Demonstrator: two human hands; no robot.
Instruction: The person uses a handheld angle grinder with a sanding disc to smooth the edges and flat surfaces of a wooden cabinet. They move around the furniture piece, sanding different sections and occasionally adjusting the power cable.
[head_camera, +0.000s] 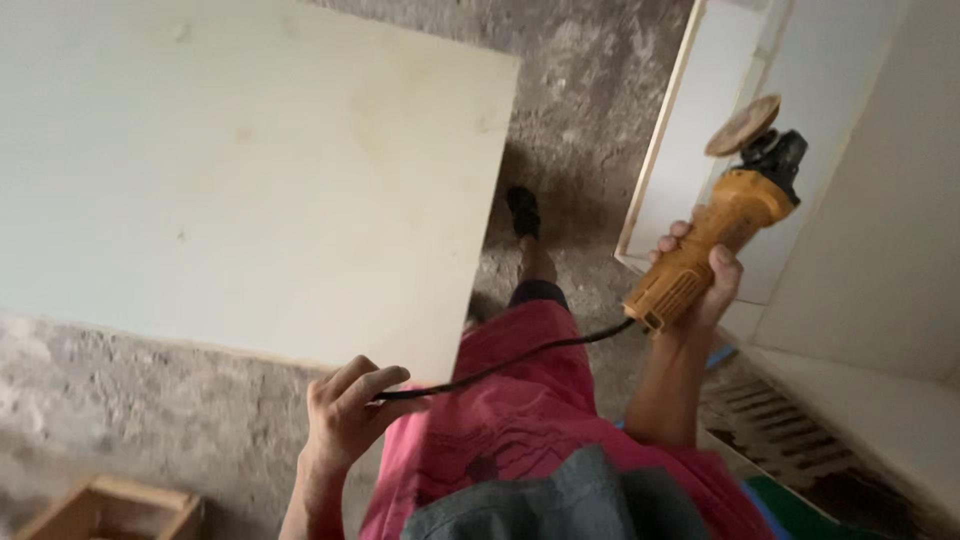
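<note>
**Grinder up on our right, cord trailing back to our left**

We hold the yellow angle grinder (722, 232) in our right hand (700, 275), fingers wrapped closed round the rear of its body. Its long axis runs on a slant, from the cord end low near our wrist up and away to the right, where the black head carries a round tan sanding disc (743, 125). The disc is the far tip, tilted, and it points toward the white panels (880, 230) standing on that side; whether it touches them we cannot tell.

From the tool's tail the black power cord (520, 360) sags down and leftward across our red shorts (520, 400). Our left hand (350, 410) is curled shut on the cord's lower end, well apart from the grinder itself. So the right hand alone bears the tool; the left has only the lead.

To our left lies a large pale board (240, 170), its near corner just above the left hand. Below is rough grey concrete floor (590, 110), our foot in a dark shoe (523, 212), and a wooden box (110, 510) at the bottom-left edge.
</note>
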